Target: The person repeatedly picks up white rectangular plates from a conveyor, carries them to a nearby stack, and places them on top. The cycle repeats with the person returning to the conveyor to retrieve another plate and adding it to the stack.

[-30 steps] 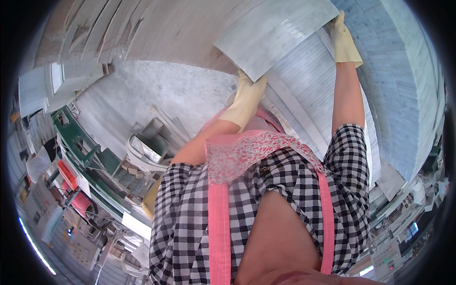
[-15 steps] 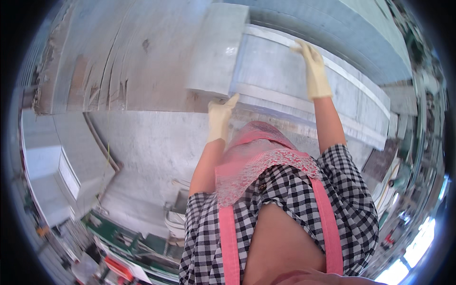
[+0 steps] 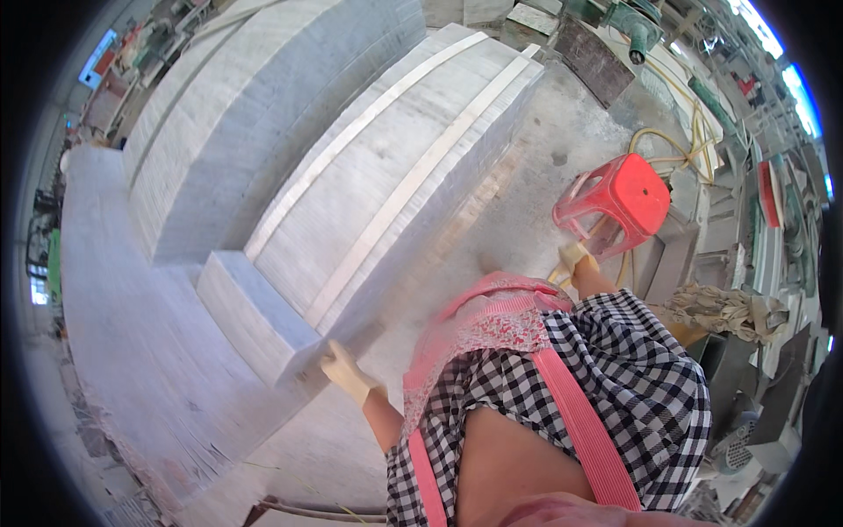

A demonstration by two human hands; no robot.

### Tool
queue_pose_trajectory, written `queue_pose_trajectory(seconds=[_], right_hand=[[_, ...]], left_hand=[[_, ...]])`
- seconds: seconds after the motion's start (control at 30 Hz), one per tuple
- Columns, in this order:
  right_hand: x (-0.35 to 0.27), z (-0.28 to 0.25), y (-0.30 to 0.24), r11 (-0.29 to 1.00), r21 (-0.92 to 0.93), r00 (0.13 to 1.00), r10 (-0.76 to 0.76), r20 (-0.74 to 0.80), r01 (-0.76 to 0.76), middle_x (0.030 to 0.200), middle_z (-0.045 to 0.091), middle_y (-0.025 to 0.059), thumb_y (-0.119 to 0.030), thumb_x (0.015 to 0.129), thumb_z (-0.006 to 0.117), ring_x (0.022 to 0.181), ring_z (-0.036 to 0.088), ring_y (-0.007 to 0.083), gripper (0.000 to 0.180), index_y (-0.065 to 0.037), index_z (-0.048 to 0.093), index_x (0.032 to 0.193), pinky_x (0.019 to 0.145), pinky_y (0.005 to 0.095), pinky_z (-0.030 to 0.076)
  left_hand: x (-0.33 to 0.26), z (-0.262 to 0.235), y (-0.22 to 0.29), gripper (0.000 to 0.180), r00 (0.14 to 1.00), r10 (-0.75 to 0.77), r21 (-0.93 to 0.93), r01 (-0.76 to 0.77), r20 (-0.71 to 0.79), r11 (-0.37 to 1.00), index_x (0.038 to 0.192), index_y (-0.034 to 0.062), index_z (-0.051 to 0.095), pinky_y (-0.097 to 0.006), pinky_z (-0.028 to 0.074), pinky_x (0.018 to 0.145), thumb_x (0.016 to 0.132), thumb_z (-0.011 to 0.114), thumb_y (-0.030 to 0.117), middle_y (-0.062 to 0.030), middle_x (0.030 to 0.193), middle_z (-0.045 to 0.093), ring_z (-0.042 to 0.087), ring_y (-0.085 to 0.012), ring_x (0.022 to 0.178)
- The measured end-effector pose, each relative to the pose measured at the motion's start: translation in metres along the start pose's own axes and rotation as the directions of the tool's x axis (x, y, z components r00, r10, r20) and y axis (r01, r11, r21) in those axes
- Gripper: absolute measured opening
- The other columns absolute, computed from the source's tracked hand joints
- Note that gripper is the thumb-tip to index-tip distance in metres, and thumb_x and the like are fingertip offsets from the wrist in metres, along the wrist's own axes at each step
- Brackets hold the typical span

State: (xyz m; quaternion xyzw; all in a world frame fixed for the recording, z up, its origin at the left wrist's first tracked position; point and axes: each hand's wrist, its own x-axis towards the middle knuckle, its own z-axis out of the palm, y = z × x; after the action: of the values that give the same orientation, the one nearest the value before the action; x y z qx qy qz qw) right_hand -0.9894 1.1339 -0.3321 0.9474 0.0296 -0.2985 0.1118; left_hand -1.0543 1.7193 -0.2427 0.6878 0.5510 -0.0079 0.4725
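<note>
My left hand [image 3: 349, 373], in a cream rubber glove, is beside the near corner of a pale grey stone block [image 3: 259, 316]. Its fingers are partly bent but apart, with nothing visible in them. The block lies against the end of a long, curved stack of thin stone slabs [image 3: 369, 167] with two pale strips along its top. On the other side, my right hand [image 3: 577, 257], gloved alike, hangs low by the legs of a red plastic stool [image 3: 628, 198]. Its fingers look loosely apart, and I see nothing held.
A second large stone stack [image 3: 272, 114] stands beyond the first, both on a worn board [image 3: 149, 351]. A yellow hose [image 3: 698, 132] trails behind the stool. Crumpled brown material [image 3: 724, 309] lies at the right, near a green power tool [image 3: 634, 35] farther back.
My view has swung to the right, bringing the red stool in. My right hand has left the top of the slab stack and dropped to my side; the left stays near the block's end.
</note>
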Motion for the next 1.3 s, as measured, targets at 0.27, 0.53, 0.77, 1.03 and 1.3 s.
queue_pose_trajectory(seconds=[0.27, 0.53, 0.77, 1.03, 1.3], right_hand=[[0.009, -0.003, 0.04, 0.558, 0.793, 0.966, 0.208, 0.152, -0.245, 0.116, 0.069, 0.0155, -0.031, 0.093, 0.055, 0.108, 0.066, 0.0315, 0.033, -0.008, 0.071, 0.11, 0.089, 0.045, 0.054], [-0.01, -0.081, 0.025, 0.394, 0.916, 0.976, -0.154, 0.151, -0.079, 0.119, 0.067, 0.0133, -0.038, 0.097, 0.055, 0.106, 0.065, 0.0249, 0.053, 0.0, 0.052, 0.134, 0.093, 0.0363, 0.05], [-0.053, -0.063, 0.018, 0.362, 0.899, 0.968, 0.047, 0.245, -0.246, 0.108, 0.07, 0.0091, -0.038, 0.087, 0.063, 0.11, 0.062, 0.0232, 0.055, -0.002, 0.058, 0.128, 0.096, 0.0332, 0.047], [0.042, -0.079, -0.09, -0.157, 0.879, 0.843, 0.252, 0.476, -0.449, 0.099, 0.072, 0.0106, -0.043, 0.1, 0.046, 0.095, 0.068, 0.0217, 0.048, -0.003, 0.063, 0.12, 0.083, 0.0347, 0.052], [0.101, -0.118, -0.108, 0.012, 0.938, 0.922, 0.191, 0.338, -0.347, 0.1, 0.072, 0.0101, -0.04, 0.101, 0.049, 0.092, 0.069, 0.0199, 0.044, -0.003, 0.06, 0.122, 0.077, 0.0339, 0.054]], left_hand=[[-0.124, 0.041, 0.046, 0.03, 0.885, 0.443, -0.471, -0.331, 0.146, 0.818, 0.114, -0.0107, 0.062, -0.031, 0.055, 0.086, 0.1, 0.056, 0.015, -0.0175, 0.106, 0.069, 0.069, -0.0228, 0.099], [-0.24, 0.096, 0.122, 0.036, 0.798, 0.455, -0.306, -0.353, 0.395, 0.884, 0.125, -0.0123, 0.058, -0.032, 0.054, 0.089, 0.1, 0.058, 0.013, -0.0179, 0.113, 0.068, 0.068, -0.0223, 0.101], [-0.114, 0.117, 0.132, 0.029, 0.678, 0.651, -0.04, -0.681, 0.343, 0.731, 0.119, -0.0037, 0.066, -0.038, 0.052, 0.094, 0.099, 0.059, 0.016, -0.02, 0.118, 0.069, 0.067, -0.0284, 0.108], [0.181, 0.138, 0.335, 0.041, 0.565, 0.767, 0.229, -0.825, 0.304, 0.517, 0.131, 0.0069, 0.061, -0.04, 0.045, 0.104, 0.092, 0.06, 0.018, -0.0178, 0.127, 0.065, 0.059, -0.0325, 0.123], [0.254, 0.104, 0.359, 0.06, 0.411, 0.91, 0.548, -0.774, 0.05, 0.319, 0.141, -0.0004, 0.048, -0.053, 0.023, 0.118, 0.093, 0.058, 0.034, -0.0253, 0.148, 0.045, 0.035, -0.0411, 0.142]])
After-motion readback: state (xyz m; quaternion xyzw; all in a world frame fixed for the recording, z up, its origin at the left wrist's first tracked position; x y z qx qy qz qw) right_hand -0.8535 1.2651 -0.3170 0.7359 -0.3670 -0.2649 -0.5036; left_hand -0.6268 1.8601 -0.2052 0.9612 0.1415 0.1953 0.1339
